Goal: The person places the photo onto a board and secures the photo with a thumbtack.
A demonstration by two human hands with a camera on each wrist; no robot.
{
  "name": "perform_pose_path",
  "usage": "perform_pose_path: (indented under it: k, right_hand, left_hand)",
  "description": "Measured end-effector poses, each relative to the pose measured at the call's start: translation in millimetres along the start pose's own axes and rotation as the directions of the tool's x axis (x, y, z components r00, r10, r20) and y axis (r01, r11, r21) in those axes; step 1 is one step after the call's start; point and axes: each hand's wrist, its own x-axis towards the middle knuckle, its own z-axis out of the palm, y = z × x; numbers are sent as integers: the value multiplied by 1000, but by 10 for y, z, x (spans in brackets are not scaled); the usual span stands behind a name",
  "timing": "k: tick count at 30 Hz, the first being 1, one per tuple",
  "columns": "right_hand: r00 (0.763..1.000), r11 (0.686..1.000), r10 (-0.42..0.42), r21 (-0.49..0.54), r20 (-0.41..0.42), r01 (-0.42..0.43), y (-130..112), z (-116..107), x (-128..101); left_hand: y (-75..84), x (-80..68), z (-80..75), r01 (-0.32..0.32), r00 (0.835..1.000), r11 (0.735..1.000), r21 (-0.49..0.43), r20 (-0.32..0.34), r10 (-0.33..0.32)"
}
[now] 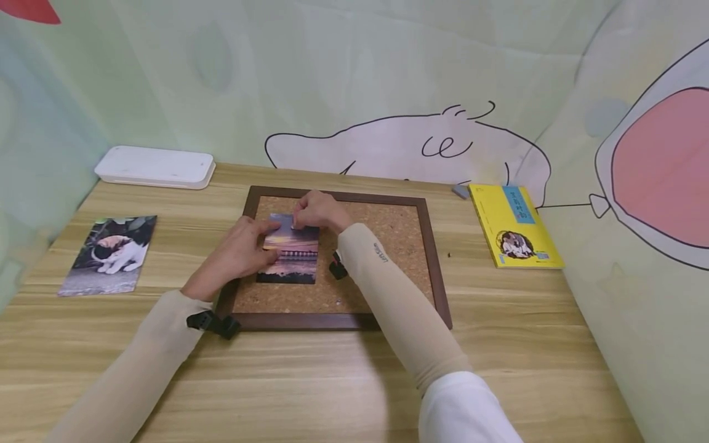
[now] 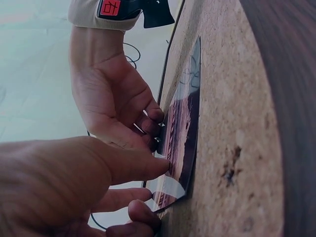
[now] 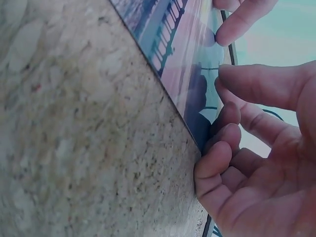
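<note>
A sunset photo [image 1: 290,258] with a row of arches over water lies on a brown-framed cork board [image 1: 382,246]. My left hand [image 1: 238,249] rests at the photo's left edge, thumb and index finger pressing on it; the thumb [image 2: 143,165] reaches over the print in the left wrist view. At the photo's upper part, my right hand [image 1: 321,212] pinches a small pale pin [image 1: 293,226], mostly hidden by the fingertips. In the right wrist view, the thumb and index finger meet just above the glossy surface, other fingers curled by the photo's corner.
A cat photo [image 1: 113,255] lies on the table left of the board. Behind it stands a flat white case [image 1: 155,166]. A yellow book [image 1: 515,227] lies at the right, beside a small grey block [image 1: 460,191]. A printed cloth hangs along the back.
</note>
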Motion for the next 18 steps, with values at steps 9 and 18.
perform_pose_path:
  k: [9, 18]
  right_hand:
    - [1000, 1000, 0, -23, -6, 0, 2, 8, 11]
    - [1000, 997, 5, -76, -14, -6, -24, 2, 17]
  left_hand:
    - [-20, -1, 20, -9, 1000, 1000, -5, -6, 9]
    - [-32, 8, 22, -25, 1000, 1000, -6, -14, 25]
